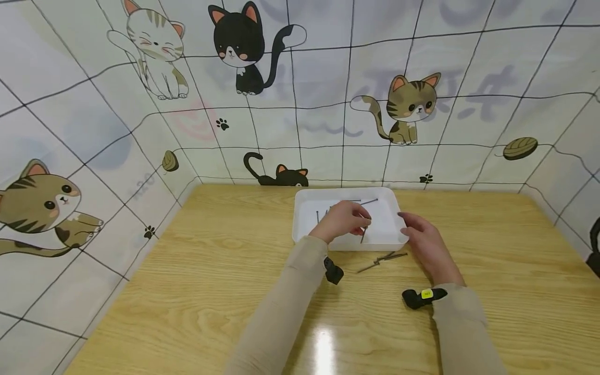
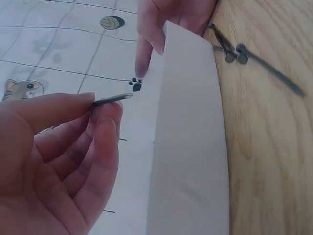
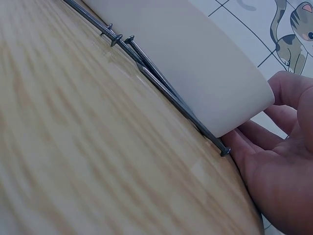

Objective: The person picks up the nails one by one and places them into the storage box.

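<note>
My left hand is over a white tray, pinching a nail between thumb and fingertips. In the head view that nail slants downward above the front part of the tray. Several other nails lie inside the tray, partly covered by the left hand. At the tray's front right corner, my right hand holds the rim with thumb and fingers. A small group of loose nails lies crossed on the table along the tray's front wall, close to the right hand; their round heads show in the right wrist view.
The wooden table extends around the tray on the front and both sides. Behind it hangs a white gridded cloth printed with cartoon cats. A dark object is partly in view at the far right edge.
</note>
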Motion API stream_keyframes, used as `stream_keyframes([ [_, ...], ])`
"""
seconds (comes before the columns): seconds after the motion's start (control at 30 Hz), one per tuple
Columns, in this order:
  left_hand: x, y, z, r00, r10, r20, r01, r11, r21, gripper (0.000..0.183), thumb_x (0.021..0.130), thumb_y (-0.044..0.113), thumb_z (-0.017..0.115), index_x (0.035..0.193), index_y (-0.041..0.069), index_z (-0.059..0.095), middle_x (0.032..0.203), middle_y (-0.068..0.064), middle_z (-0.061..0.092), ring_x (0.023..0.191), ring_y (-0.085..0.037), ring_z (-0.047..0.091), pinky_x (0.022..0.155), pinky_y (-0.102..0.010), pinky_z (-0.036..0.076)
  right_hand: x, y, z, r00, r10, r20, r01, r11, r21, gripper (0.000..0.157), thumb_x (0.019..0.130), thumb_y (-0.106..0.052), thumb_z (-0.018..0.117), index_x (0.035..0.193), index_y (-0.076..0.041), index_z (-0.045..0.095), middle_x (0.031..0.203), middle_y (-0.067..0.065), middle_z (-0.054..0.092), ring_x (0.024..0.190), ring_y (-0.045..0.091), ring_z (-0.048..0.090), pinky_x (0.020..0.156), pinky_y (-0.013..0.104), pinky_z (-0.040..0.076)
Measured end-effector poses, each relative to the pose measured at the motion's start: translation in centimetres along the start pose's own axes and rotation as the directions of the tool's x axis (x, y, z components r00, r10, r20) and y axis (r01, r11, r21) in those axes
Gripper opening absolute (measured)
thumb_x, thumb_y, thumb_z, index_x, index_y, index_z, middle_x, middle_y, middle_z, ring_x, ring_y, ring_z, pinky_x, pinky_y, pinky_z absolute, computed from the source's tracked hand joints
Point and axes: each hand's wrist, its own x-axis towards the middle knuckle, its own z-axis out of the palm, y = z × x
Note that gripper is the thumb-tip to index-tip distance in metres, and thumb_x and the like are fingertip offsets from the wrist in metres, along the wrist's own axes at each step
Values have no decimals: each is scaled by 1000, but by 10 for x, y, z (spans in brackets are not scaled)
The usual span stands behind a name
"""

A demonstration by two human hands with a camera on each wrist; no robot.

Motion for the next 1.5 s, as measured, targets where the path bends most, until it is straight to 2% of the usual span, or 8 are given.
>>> stream_keyframes([
  [0.17, 15, 7, -4, 999, -36, -16, 36, 999, 8, 12, 88, 17, 62, 95, 9, 67, 82, -4, 66, 76, -25, 68, 73, -35, 54, 1, 0, 0, 1000, 5, -9, -4, 1000, 29, 48, 96, -15, 45, 142, -11, 33, 149, 11, 26, 131, 25, 30, 90, 16, 41],
  [0.37, 34, 9, -1, 995, -95, -25, 94, 995, -9, 16, 88, 14, 61, 99, 3, 67, 85, -8, 68, 73, -21, 67, 74, -35, 54, 0, 0, 2, 1000, 5, -26, -4, 999, 38, 48, 95, -10, 45, 141, -9, 34, 148, 12, 27, 131, 26, 31, 86, 13, 41],
  [0.5, 50, 5, 4, 983, -175, -56, 175, 985, -2, 13, 87, 13, 63, 94, 3, 68, 81, -6, 68, 69, -17, 66, 68, -29, 55, -1, -1, 0, 999, 4, -40, -2, 1000, 31, 48, 94, -9, 45, 141, -9, 36, 147, 11, 29, 131, 26, 31, 86, 13, 41],
  [0.67, 62, -3, 5, 963, -260, -75, 265, 961, 81, 13, 85, 13, 65, 89, 2, 69, 75, -7, 68, 66, -17, 66, 62, -25, 52, 0, 1, 2, 999, -1, -40, 3, 999, 51, 47, 94, -8, 45, 140, -9, 37, 146, 10, 30, 129, 26, 33, 86, 15, 42],
  [0.83, 67, -6, 9, 962, -252, -103, 268, 942, 203, 12, 84, 16, 65, 86, 5, 70, 68, -3, 65, 57, -12, 60, 60, -22, 45, 0, 2, 2, 999, -6, -51, 8, 1000, 30, 46, 93, -9, 46, 138, -10, 39, 145, 9, 33, 128, 25, 36, 85, 15, 42],
  [1.0, 73, -8, 17, 956, -266, -125, 289, 928, 235, 10, 82, 14, 66, 78, 6, 69, 59, -1, 62, 49, -10, 56, 56, -21, 45, -1, 2, 1, 998, 14, -57, -14, 1000, 12, 46, 93, -10, 47, 138, -12, 39, 145, 8, 34, 127, 25, 37, 91, 23, 43],
  [1.2, 72, -5, 22, 954, -251, -165, 296, 871, 391, 21, 82, 12, 63, 61, 7, 62, 48, 0, 54, 42, -11, 48, 47, -23, 40, -1, 2, 5, 998, 42, -57, -41, 999, 8, 46, 94, -11, 46, 139, -13, 39, 147, 6, 32, 130, 26, 35, 103, 40, 36],
  [1.5, 89, -15, 30, 954, -249, -167, 299, 832, 467, 17, 81, 12, 61, 65, 9, 62, 48, 0, 55, 41, -12, 48, 44, -24, 41, -1, -1, 3, 997, 38, -62, -37, 999, 28, 47, 93, -9, 46, 140, -11, 38, 147, 7, 31, 131, 25, 33, 104, 42, 33],
])
